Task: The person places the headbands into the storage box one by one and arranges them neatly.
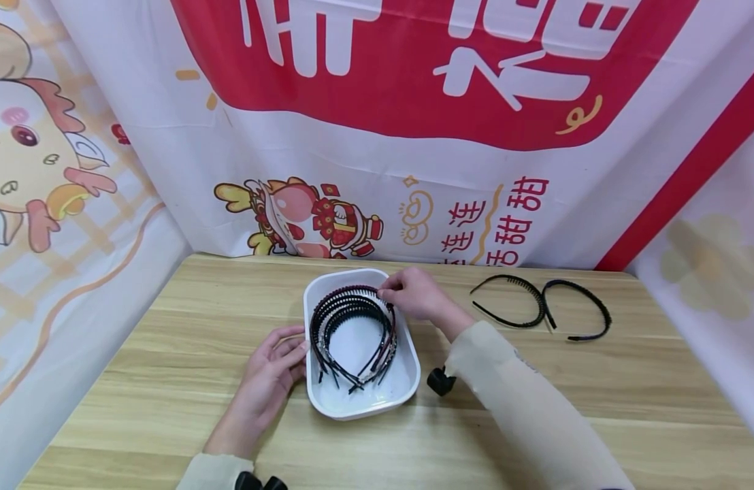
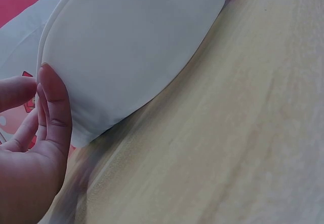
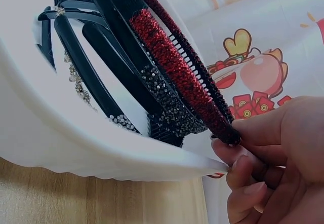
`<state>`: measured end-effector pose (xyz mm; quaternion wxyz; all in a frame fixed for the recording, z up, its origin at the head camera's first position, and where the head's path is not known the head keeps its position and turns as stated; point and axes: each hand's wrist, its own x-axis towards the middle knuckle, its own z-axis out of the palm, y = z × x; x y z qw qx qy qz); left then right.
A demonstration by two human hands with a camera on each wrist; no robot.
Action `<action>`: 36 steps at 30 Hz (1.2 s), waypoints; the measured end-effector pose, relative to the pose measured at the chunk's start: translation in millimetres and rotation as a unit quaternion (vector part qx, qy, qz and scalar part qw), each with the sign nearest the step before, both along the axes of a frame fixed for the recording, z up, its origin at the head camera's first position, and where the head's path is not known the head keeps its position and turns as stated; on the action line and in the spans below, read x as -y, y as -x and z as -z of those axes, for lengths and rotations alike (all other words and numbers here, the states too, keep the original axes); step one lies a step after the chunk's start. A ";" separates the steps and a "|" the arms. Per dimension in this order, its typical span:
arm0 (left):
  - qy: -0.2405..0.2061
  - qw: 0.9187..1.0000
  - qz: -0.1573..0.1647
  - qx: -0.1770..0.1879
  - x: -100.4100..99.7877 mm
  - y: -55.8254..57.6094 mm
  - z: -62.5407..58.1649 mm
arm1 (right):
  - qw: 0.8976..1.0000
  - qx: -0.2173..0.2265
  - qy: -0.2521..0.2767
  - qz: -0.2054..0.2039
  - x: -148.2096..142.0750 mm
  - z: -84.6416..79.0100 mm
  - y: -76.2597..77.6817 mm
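Note:
A white plastic tray (image 1: 407, 381) holds several dark headbands (image 1: 320, 338), stacked in an arch. My right hand (image 1: 414, 294) is over the tray's far right corner, where thumb and index finger pinch a red glitter headband (image 3: 169, 62) at its curved top. Beneath that one, the right wrist view shows headbands with dark stones (image 3: 167, 95) and clear beads (image 3: 121, 121). On the tray's left side my left hand (image 1: 271, 374) grips the rim between thumb and fingers. From the left wrist, the outer wall of the tray (image 2: 131, 41) hides what lies inside.
Two more black headbands, one toothed (image 1: 524, 322) and one smooth (image 1: 602, 309), lie on the wooden table (image 1: 597, 395) at the far right. A printed cloth (image 1: 352, 150) hangs behind the table's back edge. Wrist-worn black devices (image 1: 441, 382) show near both sleeves.

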<state>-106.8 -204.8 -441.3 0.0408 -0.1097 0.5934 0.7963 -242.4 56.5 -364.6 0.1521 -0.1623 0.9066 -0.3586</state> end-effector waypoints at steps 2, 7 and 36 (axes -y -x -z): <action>-0.001 1.000 0.000 0.000 0.0 -0.1 -0.1 | 1.000 -0.006 -0.003 -0.002 1.3 -0.6 -0.6; -0.003 1.000 -0.001 -0.001 -0.3 -0.1 0.0 | 1.000 -0.015 -0.010 -0.002 3.8 -1.8 -2.3; -0.003 1.000 0.006 0.005 -2.3 0.8 0.1 | 0.987 -0.122 -0.104 0.021 14.0 1.0 -15.4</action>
